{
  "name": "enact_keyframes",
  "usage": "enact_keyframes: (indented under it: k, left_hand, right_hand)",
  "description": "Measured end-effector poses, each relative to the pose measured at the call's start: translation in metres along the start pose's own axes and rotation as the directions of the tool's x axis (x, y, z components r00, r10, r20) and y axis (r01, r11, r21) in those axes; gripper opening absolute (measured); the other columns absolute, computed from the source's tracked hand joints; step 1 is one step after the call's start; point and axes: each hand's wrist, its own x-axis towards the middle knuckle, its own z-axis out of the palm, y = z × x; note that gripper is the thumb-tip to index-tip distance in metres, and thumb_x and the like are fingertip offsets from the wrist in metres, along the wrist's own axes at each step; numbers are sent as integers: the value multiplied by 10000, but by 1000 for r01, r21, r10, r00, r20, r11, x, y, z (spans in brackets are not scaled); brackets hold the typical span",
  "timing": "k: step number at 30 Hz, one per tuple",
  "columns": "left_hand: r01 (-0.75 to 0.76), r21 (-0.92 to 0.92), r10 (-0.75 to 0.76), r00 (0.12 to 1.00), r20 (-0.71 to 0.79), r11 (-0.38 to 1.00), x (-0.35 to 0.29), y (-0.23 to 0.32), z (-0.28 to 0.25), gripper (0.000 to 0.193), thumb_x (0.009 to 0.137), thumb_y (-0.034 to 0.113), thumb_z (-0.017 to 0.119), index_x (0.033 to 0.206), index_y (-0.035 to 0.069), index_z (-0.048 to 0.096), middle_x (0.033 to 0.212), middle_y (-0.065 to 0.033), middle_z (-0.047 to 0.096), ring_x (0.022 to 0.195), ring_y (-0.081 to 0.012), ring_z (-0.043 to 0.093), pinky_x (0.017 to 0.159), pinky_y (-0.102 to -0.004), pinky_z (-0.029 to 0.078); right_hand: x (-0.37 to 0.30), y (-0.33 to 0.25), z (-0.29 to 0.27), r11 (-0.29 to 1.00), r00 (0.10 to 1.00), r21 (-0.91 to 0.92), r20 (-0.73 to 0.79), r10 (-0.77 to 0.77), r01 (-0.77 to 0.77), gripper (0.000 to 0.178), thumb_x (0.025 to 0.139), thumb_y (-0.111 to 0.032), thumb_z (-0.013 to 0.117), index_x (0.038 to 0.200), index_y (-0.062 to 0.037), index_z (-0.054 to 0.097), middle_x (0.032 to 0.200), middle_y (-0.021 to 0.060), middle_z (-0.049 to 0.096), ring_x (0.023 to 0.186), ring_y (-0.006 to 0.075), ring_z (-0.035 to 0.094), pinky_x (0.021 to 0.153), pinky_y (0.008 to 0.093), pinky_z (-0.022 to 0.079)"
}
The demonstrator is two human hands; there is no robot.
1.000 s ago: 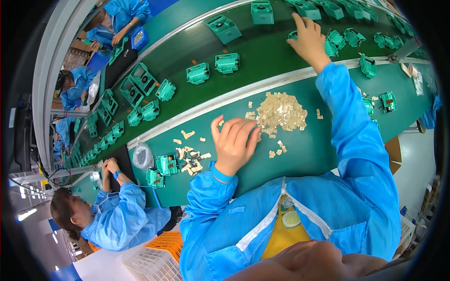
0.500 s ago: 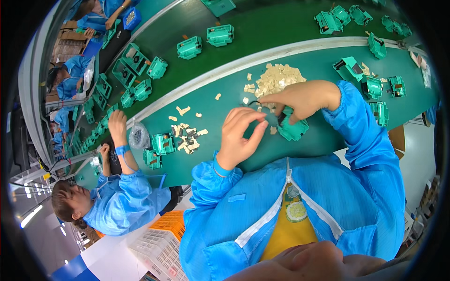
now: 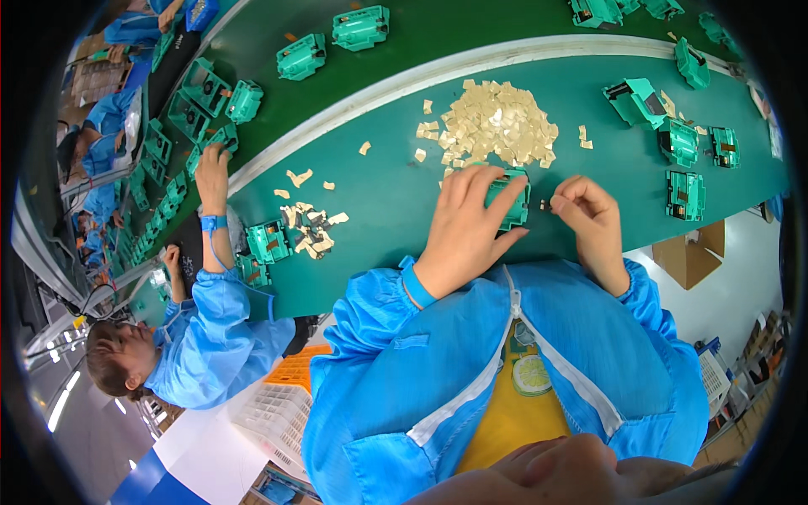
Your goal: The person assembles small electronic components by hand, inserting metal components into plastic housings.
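Observation:
My left hand (image 3: 471, 223) lies over a green plastic housing (image 3: 518, 202) on the bench in front of me, gripping it with the fingers across its top and the thumb near its lower edge. Much of the housing is hidden beneath that hand. Just to its right, my right hand (image 3: 593, 223) is closed in a pinch, thumb against forefinger. A tiny brownish piece shows by those fingertips, too small to name. Beyond both hands lies a heap of small cream-coloured pieces (image 3: 497, 122).
More green housings (image 3: 678, 143) stand at the right, with others (image 3: 268, 241) at the left beside a pile of cream and dark scraps (image 3: 313, 229). Past the pale rail (image 3: 370, 99), housings (image 3: 360, 28) sit on a green belt. A co-worker (image 3: 202, 311) reaches toward housings at the left.
My left hand has come down onto the housing, which now sits turned. My right hand has left the housing's top for its right side. The view has shifted slightly.

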Motion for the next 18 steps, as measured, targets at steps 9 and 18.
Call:
enact_keyframes:
  k: [9,18]
  left_hand:
    - [97,-264,-148,972,-182,960,-2,-5,25,637,715,123,828,1320,103,631,1345,-141,517,1301,-383,445,1106,-483,391]
    - [146,-326,-207,965,-162,934,-6,-5,34,654,717,94,791,1343,111,602,1366,-166,480,1327,-396,407,1122,-486,359]
  right_hand:
    - [-2,26,-2,996,996,61,64,65,-69,169,924,95,666,879,-28,559,991,47,629,915,85,588,835,238,479]
    - [0,14,-4,989,988,-64,68,139,-135,198,908,96,668,859,-36,530,977,34,610,865,60,547,776,221,455]
